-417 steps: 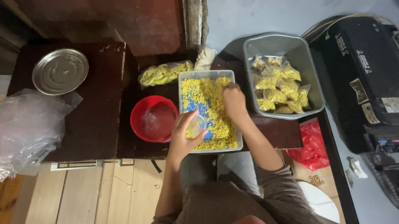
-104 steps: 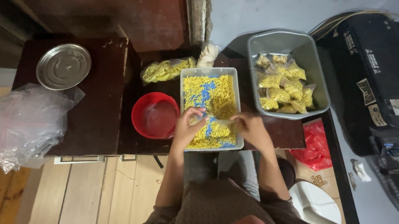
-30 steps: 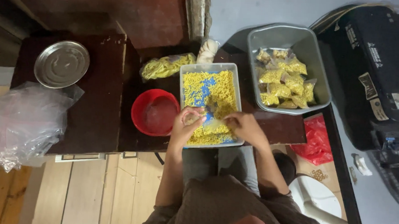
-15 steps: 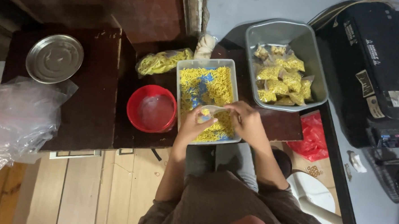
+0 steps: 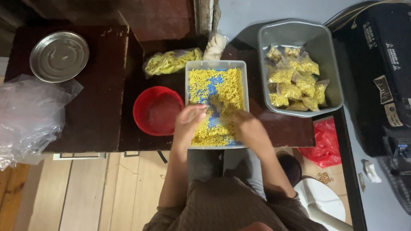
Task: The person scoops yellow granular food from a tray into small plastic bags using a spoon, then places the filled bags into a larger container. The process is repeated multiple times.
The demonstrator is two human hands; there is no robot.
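Left hand: my left hand [image 5: 190, 121] is over the near left part of the clear tray [image 5: 193, 69], fingers curled down into the yellow pieces [image 5: 225, 86]; blurred, so I cannot tell whether it grips any.
Right hand: my right hand [image 5: 247, 126] is over the near right part of the same tray, fingers bent toward the left hand (also blurred; closed or loose, I cannot tell).
Tray: rectangular, blue-bottomed, on the dark table [image 5: 99, 111] right in front of me, scattered with the yellow pieces.
Left of tray: a red bowl [image 5: 157, 110], just beside it.
Behind tray: a clear bag of yellow strips [image 5: 171, 61] lying flat.
Right of tray: a grey tub [image 5: 296, 32] holding small filled packets [image 5: 293, 84].
Far left: a round metal plate [image 5: 59, 56]; loose clear plastic sheeting [image 5: 23, 117] hangs over the table edge.
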